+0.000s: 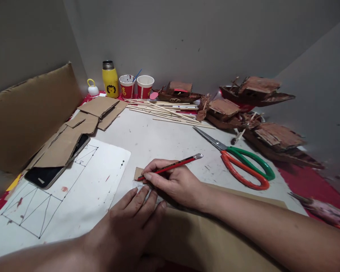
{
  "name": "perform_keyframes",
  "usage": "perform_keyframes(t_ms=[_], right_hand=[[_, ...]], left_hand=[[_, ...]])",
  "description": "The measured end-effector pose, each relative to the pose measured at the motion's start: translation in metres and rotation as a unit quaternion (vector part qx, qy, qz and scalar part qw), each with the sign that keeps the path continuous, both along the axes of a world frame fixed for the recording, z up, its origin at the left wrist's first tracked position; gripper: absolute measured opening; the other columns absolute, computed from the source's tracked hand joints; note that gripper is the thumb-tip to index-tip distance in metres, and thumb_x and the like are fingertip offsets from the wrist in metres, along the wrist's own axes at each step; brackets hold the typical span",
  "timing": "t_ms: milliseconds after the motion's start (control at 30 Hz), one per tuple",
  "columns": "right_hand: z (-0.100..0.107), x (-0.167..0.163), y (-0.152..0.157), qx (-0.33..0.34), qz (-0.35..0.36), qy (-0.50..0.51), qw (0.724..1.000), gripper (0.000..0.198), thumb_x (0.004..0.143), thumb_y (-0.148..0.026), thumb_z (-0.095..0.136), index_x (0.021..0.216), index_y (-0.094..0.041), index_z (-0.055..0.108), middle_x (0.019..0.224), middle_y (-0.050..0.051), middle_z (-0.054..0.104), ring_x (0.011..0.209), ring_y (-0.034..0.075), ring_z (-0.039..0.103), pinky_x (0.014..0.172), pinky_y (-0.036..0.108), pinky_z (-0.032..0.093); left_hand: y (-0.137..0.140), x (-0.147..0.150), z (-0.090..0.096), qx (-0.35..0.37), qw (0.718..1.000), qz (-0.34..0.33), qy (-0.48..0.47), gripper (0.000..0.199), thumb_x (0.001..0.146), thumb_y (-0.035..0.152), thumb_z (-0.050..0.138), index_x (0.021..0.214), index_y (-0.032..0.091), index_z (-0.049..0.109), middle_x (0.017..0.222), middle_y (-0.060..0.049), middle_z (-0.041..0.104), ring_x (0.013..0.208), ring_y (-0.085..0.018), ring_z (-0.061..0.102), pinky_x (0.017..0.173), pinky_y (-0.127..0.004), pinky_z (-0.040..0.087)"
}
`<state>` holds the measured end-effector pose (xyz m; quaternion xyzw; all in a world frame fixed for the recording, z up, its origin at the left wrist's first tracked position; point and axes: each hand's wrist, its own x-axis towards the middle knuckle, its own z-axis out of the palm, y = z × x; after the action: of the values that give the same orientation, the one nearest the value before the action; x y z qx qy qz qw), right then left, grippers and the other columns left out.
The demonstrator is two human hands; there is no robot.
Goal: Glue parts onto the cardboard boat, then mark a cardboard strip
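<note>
My right hand [178, 183] grips a red and black pencil [175, 165], its tip down at the left end of a cardboard sheet [187, 230]. Along that cardboard runs a clear strip, like a ruler [136, 184], mostly hidden beneath my hands. My left hand [136, 211] lies on the strip and the cardboard with its fingers stretched out, just below the pencil tip. To the left is a white paper [87, 211] with ruled line drawings. Scissors [226, 147] with one green and one orange handle rest beyond my right forearm, blades spread slightly.
Cardboard pieces [87, 122] partly cover a phone [48, 177] on the left. A yellow bottle [110, 81], two paper cups [145, 86] and thin wooden sticks [164, 109] line the back. Several brown model boats [280, 138] stand at the right. A cardboard panel [36, 117] rises at left.
</note>
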<state>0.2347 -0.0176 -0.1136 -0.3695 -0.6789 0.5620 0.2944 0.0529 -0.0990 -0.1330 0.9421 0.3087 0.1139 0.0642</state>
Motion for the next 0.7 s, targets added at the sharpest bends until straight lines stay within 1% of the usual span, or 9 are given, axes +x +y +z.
perform_keyframes(t_ms=[100,267,467,700], right_hand=[[-0.0011,-0.0003,0.0002,0.024,0.001,-0.016,1.0,0.012,0.088,-0.021,0.054,0.084,-0.017,0.064,0.08,0.001,0.067,0.074,0.012,0.062,0.065,0.023,0.048],[-0.0037,-0.0003,0.0011,0.047,0.002,-0.025,0.999,0.012,0.088,-0.021,0.054,0.085,-0.017,0.065,0.082,0.001,0.068,0.074,0.012,0.061,0.066,0.023,0.047],[-0.0027,0.0007,0.002,0.053,0.003,-0.034,0.998,0.012,0.088,-0.021,0.054,0.083,-0.018,0.065,0.08,0.0,0.068,0.073,0.011,0.061,0.065,0.023,0.047],[0.0007,0.001,0.0021,0.063,0.001,-0.035,0.997,0.014,0.086,-0.018,0.051,0.075,-0.018,0.06,0.07,-0.001,0.062,0.067,0.011,0.057,0.061,0.022,0.045]], left_hand=[[-0.0005,0.0004,0.0002,-0.001,1.0,-0.001,-0.002,0.075,0.087,0.057,0.047,0.143,0.008,0.038,0.145,-0.019,0.044,0.139,-0.036,0.032,0.111,-0.051,0.032],[0.0003,0.0013,0.0001,0.004,1.0,0.001,-0.008,0.073,0.087,0.056,0.046,0.142,0.008,0.039,0.144,-0.019,0.046,0.139,-0.036,0.033,0.112,-0.051,0.031],[0.0011,0.0013,0.0014,-0.003,1.0,-0.001,-0.007,0.073,0.087,0.057,0.046,0.141,0.008,0.04,0.142,-0.02,0.049,0.137,-0.036,0.035,0.111,-0.051,0.032],[0.0006,0.002,0.0001,-0.005,1.0,0.003,-0.02,0.072,0.086,0.055,0.049,0.141,0.008,0.042,0.141,-0.019,0.049,0.137,-0.036,0.036,0.111,-0.051,0.033]])
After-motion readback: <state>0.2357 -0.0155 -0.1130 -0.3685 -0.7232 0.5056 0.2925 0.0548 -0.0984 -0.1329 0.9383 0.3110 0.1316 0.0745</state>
